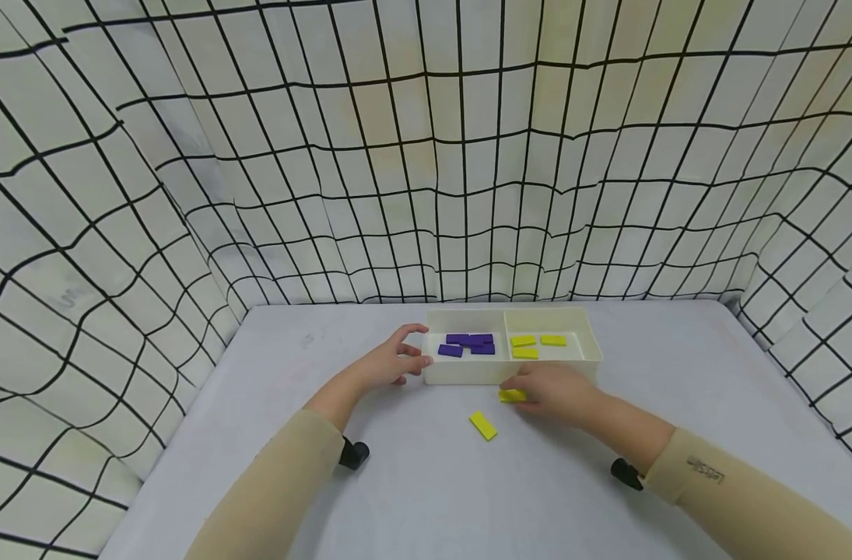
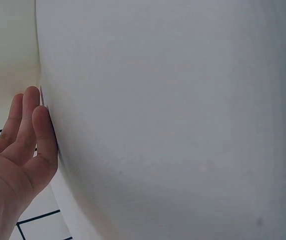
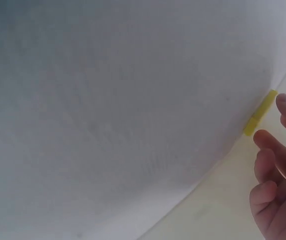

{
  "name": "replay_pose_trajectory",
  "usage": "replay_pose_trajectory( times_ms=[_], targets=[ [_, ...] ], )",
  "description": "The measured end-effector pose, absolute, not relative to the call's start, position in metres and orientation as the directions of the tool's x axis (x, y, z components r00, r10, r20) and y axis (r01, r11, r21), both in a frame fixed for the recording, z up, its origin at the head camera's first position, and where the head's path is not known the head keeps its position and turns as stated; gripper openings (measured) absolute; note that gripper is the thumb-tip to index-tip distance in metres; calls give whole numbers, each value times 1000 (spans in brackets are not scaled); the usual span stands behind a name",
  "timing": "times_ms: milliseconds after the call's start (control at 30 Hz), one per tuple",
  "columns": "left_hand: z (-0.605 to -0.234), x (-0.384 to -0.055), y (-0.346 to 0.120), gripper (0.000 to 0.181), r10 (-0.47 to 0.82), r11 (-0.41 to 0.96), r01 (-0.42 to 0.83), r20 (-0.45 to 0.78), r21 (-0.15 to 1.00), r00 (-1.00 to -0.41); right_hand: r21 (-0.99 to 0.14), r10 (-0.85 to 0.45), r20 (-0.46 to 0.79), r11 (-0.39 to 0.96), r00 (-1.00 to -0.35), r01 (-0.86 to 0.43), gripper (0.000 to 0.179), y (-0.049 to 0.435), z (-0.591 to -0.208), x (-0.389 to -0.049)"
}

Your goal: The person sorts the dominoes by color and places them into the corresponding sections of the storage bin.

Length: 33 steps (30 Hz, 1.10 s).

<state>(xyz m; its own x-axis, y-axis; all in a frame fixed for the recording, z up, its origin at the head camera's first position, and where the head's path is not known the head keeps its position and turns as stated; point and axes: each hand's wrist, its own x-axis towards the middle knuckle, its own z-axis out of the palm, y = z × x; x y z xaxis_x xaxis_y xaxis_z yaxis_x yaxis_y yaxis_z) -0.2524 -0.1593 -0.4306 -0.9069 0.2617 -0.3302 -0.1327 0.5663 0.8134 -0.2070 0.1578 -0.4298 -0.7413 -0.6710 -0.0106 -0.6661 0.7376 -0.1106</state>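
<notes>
A white two-compartment box [image 1: 461, 373] stands on the table. Purple blocks [image 1: 450, 351] lie in its left compartment and yellow blocks [image 1: 525, 353] in its right one. My left hand [image 1: 390, 362] rests on the box's left end, fingers spread loosely; the left wrist view shows the left hand [image 2: 23, 145] with fingers nearly straight. Just in front of the box, my right hand [image 1: 555, 394] pinches a small flat yellow block [image 1: 512, 396] between thumb and fingers. In the right wrist view, the right hand's thumb and index finger [image 3: 265, 140] sit at the two ends of the yellow block [image 3: 263, 109].
Another yellow block [image 1: 483, 425] lies slantwise on the white table [image 1: 426, 498], nearer to me. A white cloth with black grid lines [image 1: 461, 171] hangs behind the table and along both sides. A divider [image 1: 505, 330] parts the box.
</notes>
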Motion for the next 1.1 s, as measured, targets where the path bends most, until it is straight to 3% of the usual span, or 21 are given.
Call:
replay_pose_trajectory(
  times_ms=[733,1100],
  targets=[
    [-430,-251,-159,65,272,557,-136,-335,820,-902,-7,-696,-25,718,-717,-696,25,148,-435,-209],
    [-431,-253,-160,66,274,563,-134,-337,816,-900,-76,-703,-14,710,-711,-701,27,151,-428,-208]
  ],
)
